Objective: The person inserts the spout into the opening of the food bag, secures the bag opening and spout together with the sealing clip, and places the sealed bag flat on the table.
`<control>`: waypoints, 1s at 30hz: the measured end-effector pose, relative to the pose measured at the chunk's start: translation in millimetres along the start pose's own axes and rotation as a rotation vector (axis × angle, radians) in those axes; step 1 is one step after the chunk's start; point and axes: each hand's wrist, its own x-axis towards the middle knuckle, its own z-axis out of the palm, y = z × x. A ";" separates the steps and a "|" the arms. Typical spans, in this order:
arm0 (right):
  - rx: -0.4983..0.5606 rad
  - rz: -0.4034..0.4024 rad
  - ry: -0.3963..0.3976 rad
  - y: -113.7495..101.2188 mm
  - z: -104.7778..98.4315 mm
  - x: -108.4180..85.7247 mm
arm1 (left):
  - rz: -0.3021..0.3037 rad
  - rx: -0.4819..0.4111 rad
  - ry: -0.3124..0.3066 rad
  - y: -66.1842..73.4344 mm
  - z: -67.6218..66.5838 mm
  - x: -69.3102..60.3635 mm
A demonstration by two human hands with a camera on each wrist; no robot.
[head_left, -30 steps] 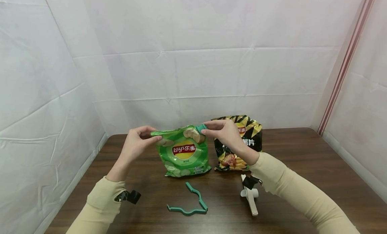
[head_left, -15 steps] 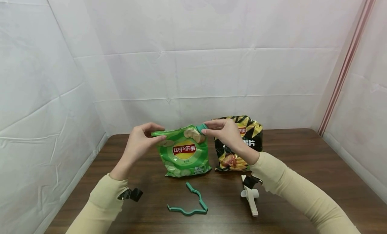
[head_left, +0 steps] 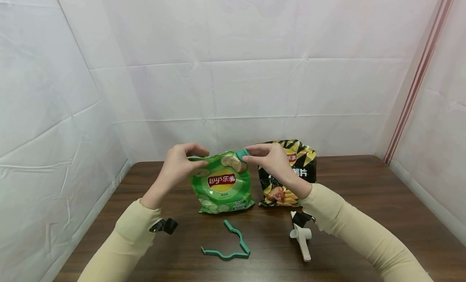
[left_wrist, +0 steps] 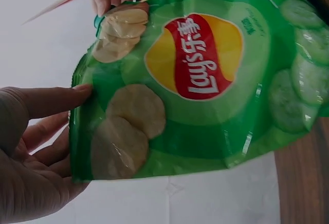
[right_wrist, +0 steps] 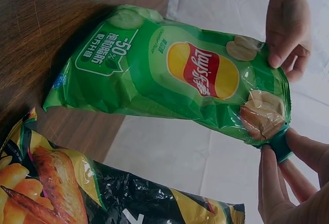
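Green Lay's bag (head_left: 222,189): stands upright on brown table (head_left: 367,189), top edge between left hand (head_left: 179,165), which pinches its left end, and right hand (head_left: 274,162), which pinches teal clip (head_left: 241,154) at the right corner; black chip bag (head_left: 281,195) stands just beside

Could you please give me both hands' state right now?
Left hand: pinching the green bag by its top edge.
Right hand: pinching the teal piece.
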 end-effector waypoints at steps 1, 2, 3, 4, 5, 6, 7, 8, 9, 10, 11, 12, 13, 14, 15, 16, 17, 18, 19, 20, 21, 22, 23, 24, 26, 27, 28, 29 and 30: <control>0.003 -0.002 -0.001 0.0 0.0 0.0 | 0.005 0.009 -0.004 2.0 0.4 1.4; 0.005 -0.001 -0.002 -0.5 0.0 -0.2 | 0.009 0.015 -0.007 3.5 0.9 2.9; 0.005 0.000 -0.002 -0.8 0.0 -0.3 | 0.014 0.018 -0.012 5.1 1.4 4.4; 0.006 0.000 -0.003 -1.1 0.0 -0.3 | 0.021 0.021 -0.016 6.5 2.1 6.1; 0.007 -0.001 -0.003 -1.5 0.1 -0.2 | 0.028 0.024 -0.020 8.1 2.7 7.7; 0.006 0.000 -0.001 -2.0 0.3 -0.1 | 0.035 0.024 -0.024 9.9 3.3 9.1; 0.006 0.000 0.000 -2.4 0.5 0.0 | 0.042 0.024 -0.028 11.5 4.2 10.6; 0.006 0.002 0.002 -2.8 0.5 0.0 | 0.048 0.020 -0.034 13.2 5.1 11.9; 0.006 0.002 0.003 -2.9 0.3 0.1 | 0.056 0.014 -0.042 15.2 6.3 13.3; 0.006 0.002 0.003 -3.0 0.2 0.2 | 0.063 0.011 -0.048 17.0 7.7 15.0; 0.005 0.004 0.005 -3.0 0.0 0.3 | 0.068 0.006 -0.055 19.1 8.9 16.4; 0.004 0.005 0.006 -3.1 -0.1 0.4 | 0.072 0.000 -0.062 20.9 10.0 17.8; 0.005 0.006 0.007 -2.9 0.1 0.7 | 0.077 -0.002 -0.068 22.4 11.1 19.3; 0.003 0.007 0.007 -3.0 0.1 0.9 | 0.080 -0.003 -0.074 24.1 12.0 20.7; 0.002 0.006 0.006 -2.7 0.3 1.1 | 0.084 0.000 -0.080 25.8 13.0 22.3; 0.000 0.006 0.005 -2.6 0.4 1.3 | 0.085 0.004 -0.085 27.4 13.9 23.7; 0.000 0.006 0.005 -2.5 0.5 1.4 | 0.085 0.010 -0.092 28.9 14.7 25.1; 0.000 0.005 0.005 -2.3 0.6 1.5 | 0.083 0.018 -0.098 30.1 15.6 26.3; 0.000 0.004 0.005 -2.1 0.6 1.6 | 0.082 0.028 -0.107 31.3 16.5 27.5; 0.000 0.004 0.005 -2.1 0.5 1.5 | 0.078 0.038 -0.118 32.2 17.5 28.6; 0.000 0.003 0.006 -1.7 0.5 1.5 | 0.076 0.050 -0.130 33.0 18.4 29.5; -0.001 0.004 0.006 -1.6 0.5 1.4 | 0.067 0.059 -0.141 33.4 19.3 30.2; -0.002 0.004 0.007 -1.5 0.6 1.5 | 0.061 0.070 -0.152 33.8 20.1 30.7; -0.004 0.005 0.007 -1.4 0.8 1.5 | 0.055 0.079 -0.160 33.9 21.0 31.3; -0.008 0.007 0.006 -1.3 1.1 1.7 | 0.039 0.097 -0.175 33.6 22.7 32.4; -0.010 0.007 0.006 -1.3 1.3 1.7 | 0.029 0.107 -0.180 33.2 23.6 32.9; -0.010 0.007 0.005 -1.4 1.5 1.6 | 0.019 0.112 -0.187 32.6 24.7 33.4; -0.010 0.004 0.006 -1.5 1.8 1.6 | 0.013 0.116 -0.194 31.9 25.7 33.8; -0.007 0.001 0.005 -1.5 2.0 1.6 | 0.006 0.121 -0.201 30.8 27.0 34.2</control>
